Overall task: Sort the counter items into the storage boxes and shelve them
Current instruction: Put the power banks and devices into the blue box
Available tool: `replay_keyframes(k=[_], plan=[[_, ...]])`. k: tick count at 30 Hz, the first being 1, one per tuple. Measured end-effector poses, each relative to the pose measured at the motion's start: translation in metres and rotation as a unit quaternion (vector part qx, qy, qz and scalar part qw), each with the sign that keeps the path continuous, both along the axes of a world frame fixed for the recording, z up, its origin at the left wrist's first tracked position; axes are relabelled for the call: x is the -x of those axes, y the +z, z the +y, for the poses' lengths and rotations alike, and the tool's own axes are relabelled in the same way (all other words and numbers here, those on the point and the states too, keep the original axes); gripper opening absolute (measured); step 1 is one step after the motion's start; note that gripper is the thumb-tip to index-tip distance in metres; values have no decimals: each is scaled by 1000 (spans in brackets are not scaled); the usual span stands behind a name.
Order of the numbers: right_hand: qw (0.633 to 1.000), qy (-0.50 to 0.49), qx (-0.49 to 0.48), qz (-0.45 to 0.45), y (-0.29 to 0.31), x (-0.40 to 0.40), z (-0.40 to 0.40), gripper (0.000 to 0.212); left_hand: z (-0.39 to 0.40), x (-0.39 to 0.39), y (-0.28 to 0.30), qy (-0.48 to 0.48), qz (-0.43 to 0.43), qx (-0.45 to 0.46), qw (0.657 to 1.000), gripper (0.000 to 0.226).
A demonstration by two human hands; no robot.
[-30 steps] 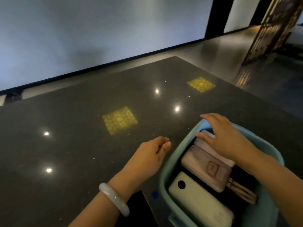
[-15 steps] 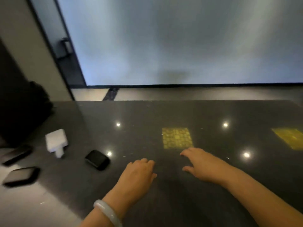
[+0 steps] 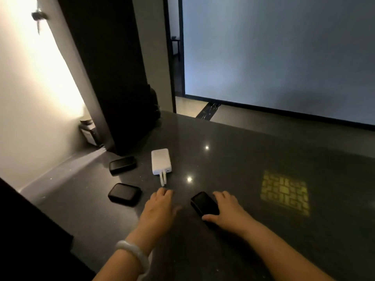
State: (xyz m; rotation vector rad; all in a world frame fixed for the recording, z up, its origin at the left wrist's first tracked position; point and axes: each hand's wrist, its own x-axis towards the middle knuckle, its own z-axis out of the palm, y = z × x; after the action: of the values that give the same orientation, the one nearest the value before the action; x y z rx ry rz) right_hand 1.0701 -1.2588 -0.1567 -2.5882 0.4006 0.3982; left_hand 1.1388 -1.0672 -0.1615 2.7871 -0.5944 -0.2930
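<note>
Right hand [image 3: 227, 211] grips black case [image 3: 204, 203], lower centre; left hand [image 3: 160, 209] flat, fingers relaxed, holding nothing, below white power bank [image 3: 161, 161].

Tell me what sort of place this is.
Likely a home or showroom interior: a polished dark stone counter holding a white power bank and small black cases, beside a glossy tiled floor.

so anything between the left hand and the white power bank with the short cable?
Nothing visible. The left hand hovers open just short of the white rectangular power bank; its short white cable points toward the fingertips. The black cases lie off to the sides, one under the right hand.
</note>
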Motion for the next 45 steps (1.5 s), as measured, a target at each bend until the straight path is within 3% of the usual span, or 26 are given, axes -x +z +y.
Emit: replay_keyframes(k=[4, 9, 12, 20, 31, 36, 41, 45], plan=[[998, -17, 64, -5, -21, -23, 17, 95, -1, -35, -14, 30, -18, 8, 999, 66], [996, -29, 74, -41, -33, -39, 19, 77, -12, -70, -24, 106, -77, 5, 991, 80], [995, -44, 70, -59, -35, -50, 15, 77, -21, -98, -28, 152, -92, 20, 984, 89], [992, -63, 73, -79, -43, -60, 12, 82, -45, -164, -36, 273, 12, 35, 961, 122], [990, -123, 38, -59, -44, -31, -3, 80, -39, -150, -51, 211, -2, 76, 974, 104], [978, -199, -14, -65, -35, 8, -19, 77, -40, -93, -51, 168, 36, 113, 979, 102], [957, -267, -27, -109, -12, 72, -44, 72, -65, -15, -38, 123, 122, 206, 963, 100], [942, -303, -18, -146, 21, 142, -68, 72, -108, 52, -12, 25, 145, 246, 958, 91]])
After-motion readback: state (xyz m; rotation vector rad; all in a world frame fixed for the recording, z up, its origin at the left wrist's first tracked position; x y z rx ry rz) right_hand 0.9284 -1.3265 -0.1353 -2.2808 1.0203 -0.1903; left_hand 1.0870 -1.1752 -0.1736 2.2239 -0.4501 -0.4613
